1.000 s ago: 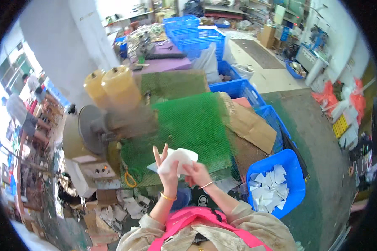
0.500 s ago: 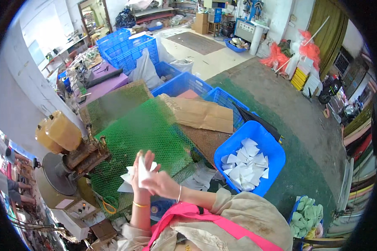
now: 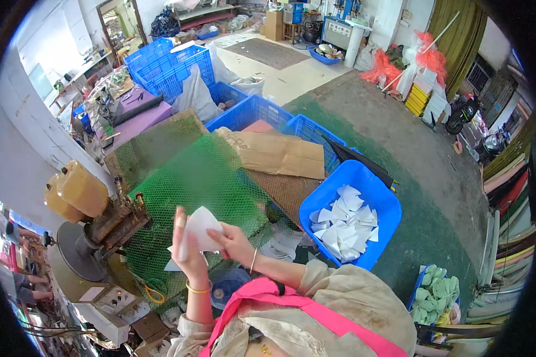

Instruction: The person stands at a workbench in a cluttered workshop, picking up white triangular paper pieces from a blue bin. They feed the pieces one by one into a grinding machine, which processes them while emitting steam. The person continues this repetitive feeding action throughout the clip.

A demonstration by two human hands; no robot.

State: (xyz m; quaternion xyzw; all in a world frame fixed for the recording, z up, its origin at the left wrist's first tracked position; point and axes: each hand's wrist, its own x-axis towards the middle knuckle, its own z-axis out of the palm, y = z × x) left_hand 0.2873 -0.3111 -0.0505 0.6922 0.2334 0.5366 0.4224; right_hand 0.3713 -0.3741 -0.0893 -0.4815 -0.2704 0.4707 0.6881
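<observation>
Between my hands is a thin white cup-like piece (image 3: 203,227), smooth and curved, its exact kind unclear. The right hand (image 3: 234,243) pinches its right edge between thumb and fingers. Upright against its left side is my left hand (image 3: 189,259), fingers pointing up, with the piece held at the palm; some of its fingers are hidden. More white pieces show partly behind the hands, above the green mesh (image 3: 184,184). To the right, a blue tub (image 3: 389,205) contains a heap of similar white pieces (image 3: 346,229).
At left stands a machine with a round plate (image 3: 79,253), a rusty bracket and yellowish plastic jugs (image 3: 80,189). Cardboard (image 3: 283,153) lies beyond the mesh, before blue crates (image 3: 187,71). A container of pale green pieces (image 3: 433,297) sits at lower right.
The white piece has turned from a narrow edge to a broad face. My right hand has shifted from across the left palm to the piece's right edge. The view has shifted slightly.
</observation>
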